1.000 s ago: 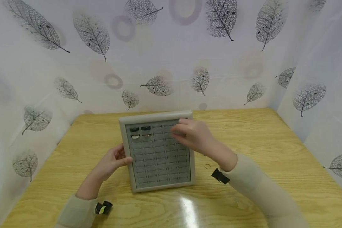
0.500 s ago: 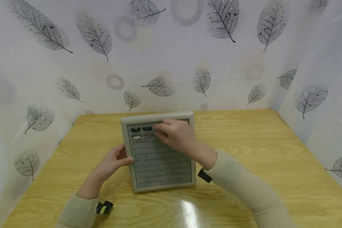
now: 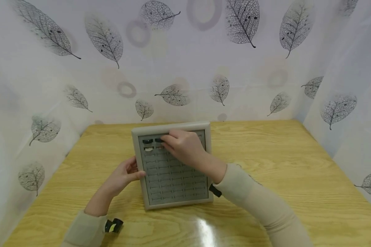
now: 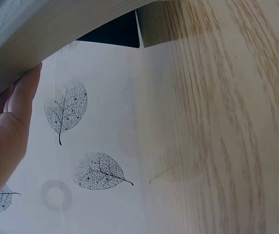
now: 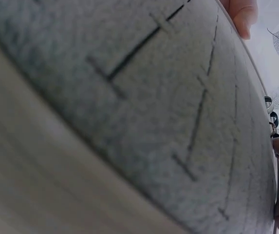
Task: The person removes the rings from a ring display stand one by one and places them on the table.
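A slotted grey ring display tray (image 3: 176, 178) with a pale frame stands tilted up on the table. My left hand (image 3: 123, 176) grips its left edge, thumb on the front and fingers behind; in the left wrist view the fingers (image 4: 25, 92) lie against the frame. Two black rings (image 3: 147, 141) sit in the top row, with a white ring (image 3: 148, 149) and a reddish ring below them. My right hand (image 3: 185, 145) is at the top row, pinching a small dark ring (image 5: 276, 136) beside the second black one. The fingertips mostly hide it.
The wooden table (image 3: 266, 151) extends around the tray. A leaf-patterned cloth (image 3: 185, 61) hangs behind and at both sides. Black wrist straps (image 3: 113, 225) show at the sleeves. My right forearm (image 3: 256, 195) crosses in front of the table's right part.
My right hand has moved left along the top row, from the right-hand columns to beside the second black ring. The left hand keeps its grip on the tray.
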`<state>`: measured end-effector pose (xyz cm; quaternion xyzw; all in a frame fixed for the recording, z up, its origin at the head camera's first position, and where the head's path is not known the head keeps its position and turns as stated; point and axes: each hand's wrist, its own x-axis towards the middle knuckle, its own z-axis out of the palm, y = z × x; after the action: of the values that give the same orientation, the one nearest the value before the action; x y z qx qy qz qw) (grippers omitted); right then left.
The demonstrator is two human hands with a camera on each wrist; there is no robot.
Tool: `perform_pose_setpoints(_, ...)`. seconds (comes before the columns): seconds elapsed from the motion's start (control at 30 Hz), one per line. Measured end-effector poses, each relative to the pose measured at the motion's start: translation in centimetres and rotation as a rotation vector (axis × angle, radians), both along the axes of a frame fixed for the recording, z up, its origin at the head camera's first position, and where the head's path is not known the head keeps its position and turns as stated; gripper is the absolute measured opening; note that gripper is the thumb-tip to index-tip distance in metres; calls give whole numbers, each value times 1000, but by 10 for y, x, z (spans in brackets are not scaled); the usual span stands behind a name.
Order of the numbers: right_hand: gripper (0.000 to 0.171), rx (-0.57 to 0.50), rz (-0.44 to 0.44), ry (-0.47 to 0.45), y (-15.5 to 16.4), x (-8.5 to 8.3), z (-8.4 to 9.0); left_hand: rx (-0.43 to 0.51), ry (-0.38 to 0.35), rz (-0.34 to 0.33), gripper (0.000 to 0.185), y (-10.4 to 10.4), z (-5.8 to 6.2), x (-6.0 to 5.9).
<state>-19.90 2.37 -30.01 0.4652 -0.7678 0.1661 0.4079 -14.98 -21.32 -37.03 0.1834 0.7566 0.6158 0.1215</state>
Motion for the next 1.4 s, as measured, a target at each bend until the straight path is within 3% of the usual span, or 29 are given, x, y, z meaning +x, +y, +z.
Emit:
perform_pose_setpoints(0.73,9,-43,247,96,5,-13,-5,7,-7,2,62,1,1,2)
perform_pose_setpoints(1.03,9,-73,280,157,7,-16,-6,24,12,-14,61,1,1,-1)
perform_pose_setpoints(1.4,22,-154,298,200,15,-15,-11,8,6,0,62,1,-1,0)
